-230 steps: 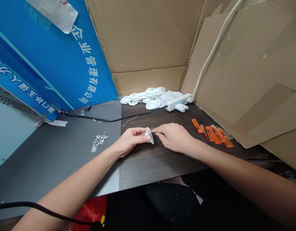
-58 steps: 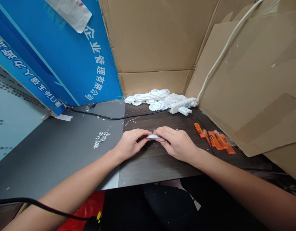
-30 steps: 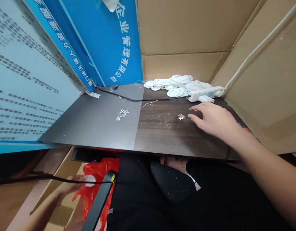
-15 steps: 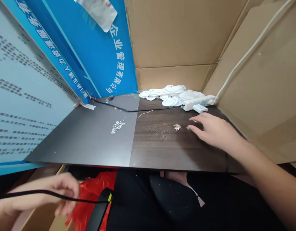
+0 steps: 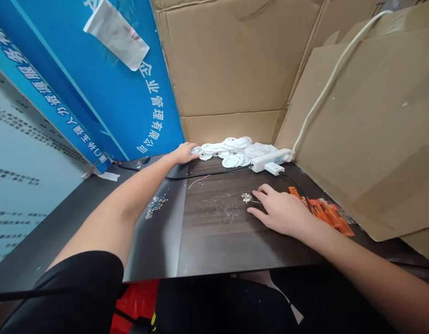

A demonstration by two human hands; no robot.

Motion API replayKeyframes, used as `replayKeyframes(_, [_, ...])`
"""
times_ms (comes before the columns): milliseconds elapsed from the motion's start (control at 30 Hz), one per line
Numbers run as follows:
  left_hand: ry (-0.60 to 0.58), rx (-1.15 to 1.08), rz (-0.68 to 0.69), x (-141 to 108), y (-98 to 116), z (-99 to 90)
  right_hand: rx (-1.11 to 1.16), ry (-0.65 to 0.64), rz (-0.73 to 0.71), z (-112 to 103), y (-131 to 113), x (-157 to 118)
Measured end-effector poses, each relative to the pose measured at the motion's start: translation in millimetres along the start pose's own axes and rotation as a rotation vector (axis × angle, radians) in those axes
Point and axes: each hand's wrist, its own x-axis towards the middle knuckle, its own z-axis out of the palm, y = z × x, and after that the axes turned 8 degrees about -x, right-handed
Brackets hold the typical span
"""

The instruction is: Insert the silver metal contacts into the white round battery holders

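My left hand [image 5: 185, 153] reaches to the back of the table. Its thumb and fingers close round the edge of the leftmost white round disc [image 5: 196, 150], beside a pile of similar discs [image 5: 231, 160]. My right hand [image 5: 279, 209] hovers low over the dark wood surface with thumb and fingers apart. Just left of its fingertips lies a small heap of shiny metal pieces [image 5: 246, 198]. A thin pale sliver shows near the index finger, too small to name. Another heap of small silvery pieces [image 5: 155, 205] lies on the grey part, beside my left forearm.
A white power strip [image 5: 272, 160] with a plugged-in white adapter [image 5: 274, 169] stands at the back right. A black cable [image 5: 207, 175] crosses the table. Orange packets [image 5: 328, 214] lie to the right. Cardboard [image 5: 228, 60] and blue printed panels [image 5: 131, 106] wall the table in.
My left hand has gone from low beside the table up to the white discs at the back. My right hand has come nearer the metal pieces. The view has shifted, bringing the orange packets into sight.
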Motion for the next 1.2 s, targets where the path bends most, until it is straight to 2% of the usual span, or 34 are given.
replayKeyframes(100, [0.04, -0.051, -0.065, 17.4, -2.7, 7.2, 0.029, -0.001, -0.002, 1.2, 2.3, 2.9])
replayKeyframes(200, [0.173, -0.111, -0.182, 16.9, -5.4, 4.6, 0.077, 0.01, 0.012, 2.2, 6.3, 6.5])
replayKeyframes(300, [0.373, -0.154, -0.31, -5.0, 3.0, -4.4, 0.11, 0.048, 0.006, 4.1, 7.8, 8.5])
replayKeyframes(367, [0.471, -0.216, -0.299, -35.8, 21.2, -7.7, 0.129, 0.068, 0.006, 5.5, 6.8, 9.1])
replayKeyframes(400, [0.422, -0.267, -0.212, -55.6, 34.1, -6.8, 0.142, 0.08, 0.013, 6.1, 5.9, 9.5])
replayKeyframes(433, [0.285, -0.317, -0.111, -77.2, 48.7, -3.8, 0.158, 0.096, 0.018, 6.6, 4.9, 9.9])
replayKeyframes(500, [-0.073, -0.327, 0.13, -120.5, 79.2, 8.2, 0.177, 0.135, 0.021, 7.6, 3.0, 10.9])
replayKeyframes(533, [-0.18, -0.29, 0.211, -139.8, 92.8, 16.1, 0.175, 0.152, 0.021, 8.2, 2.3, 11.3])
replayKeyframes(633, [-0.287, -0.255, 0.248, -177.4, 118.6, 39.3, 0.152, 0.173, 0.024, 11.2, 1.4, 11.9])
replayKeyframes(733, [-0.279, -0.307, 0.272, -186.9, 121.1, 50.9, 0.138, 0.204, 0.014, 14.2, 0.9, 11.4])
replayKeyframes(867, [-0.217, -0.4, 0.322, -184.5, 111.7, 52.3, 0.058, 0.233, -0.037, 15.1, -0.1, 11.3])
replayKeyframes(1000, [-0.179, -0.421, 0.305, -184.1, 105.7, 57.1, 0.023, 0.286, -0.075, 18.3, 0.6, 13.9])
replayKeyframes(1133, [-0.126, -0.415, 0.311, -184.5, 104.4, 63.6, 0.146, 0.377, -0.092, 20.7, -3.3, 14.9])
replayKeyframes(1200, [-0.045, -0.415, 0.338, -185.0, 107.4, 64.9, 0.277, 0.412, -0.14, 16.6, -10.3, 13.2])
